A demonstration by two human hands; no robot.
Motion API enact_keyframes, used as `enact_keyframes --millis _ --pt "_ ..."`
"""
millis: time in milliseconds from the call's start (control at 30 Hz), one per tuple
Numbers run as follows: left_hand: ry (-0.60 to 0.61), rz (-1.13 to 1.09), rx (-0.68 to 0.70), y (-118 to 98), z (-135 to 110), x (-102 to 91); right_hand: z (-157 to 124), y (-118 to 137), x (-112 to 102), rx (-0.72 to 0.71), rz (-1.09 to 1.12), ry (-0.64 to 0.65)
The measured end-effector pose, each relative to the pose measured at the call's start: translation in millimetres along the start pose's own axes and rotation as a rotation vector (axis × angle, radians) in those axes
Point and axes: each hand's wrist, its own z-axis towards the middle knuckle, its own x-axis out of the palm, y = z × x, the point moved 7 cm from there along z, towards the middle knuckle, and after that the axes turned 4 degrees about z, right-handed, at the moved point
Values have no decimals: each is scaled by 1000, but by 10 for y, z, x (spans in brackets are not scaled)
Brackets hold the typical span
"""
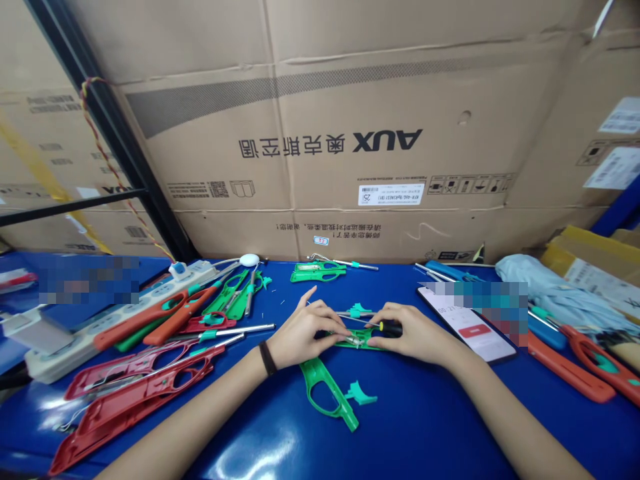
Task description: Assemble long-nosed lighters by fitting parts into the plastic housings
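My left hand is closed, thumb and fingers pinching the left part of a green lighter shell half with metal parts inside. My right hand is wrapped round a small screwdriver with a black and yellow handle. Its shaft points left over the shell, and the tip cannot be made out. Nearer to me lies a loose green shell half, with a green trigger piece beside it. Another trigger piece and a thin metal tube rest just beyond my hands.
Red shell halves, orange lighters and a white power strip lie left. More green shells are farther back. A phone, orange lighter parts and a pale blue bundle lie right. A large cardboard box stands behind.
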Motion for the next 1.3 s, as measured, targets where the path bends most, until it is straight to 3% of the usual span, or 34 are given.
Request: enact_keyframes --millis 267,467,800,1067,1300 --pt "-9 -13 -58 -36 -9 10 0 13 1 1 12 18" --pt "73 -37 -109 8 -4 65 -1 11 -7 18 -2 13" --pt "-8 -91 -73 -4 -11 13 -3 31 -29 -13 -67 -21" --pt "46 -154 -204 88 0 97 17 28 5 -14 -63 -17" --pt "35 -116 -152 123 -15 23 16 46 6 -14 -66 -14"
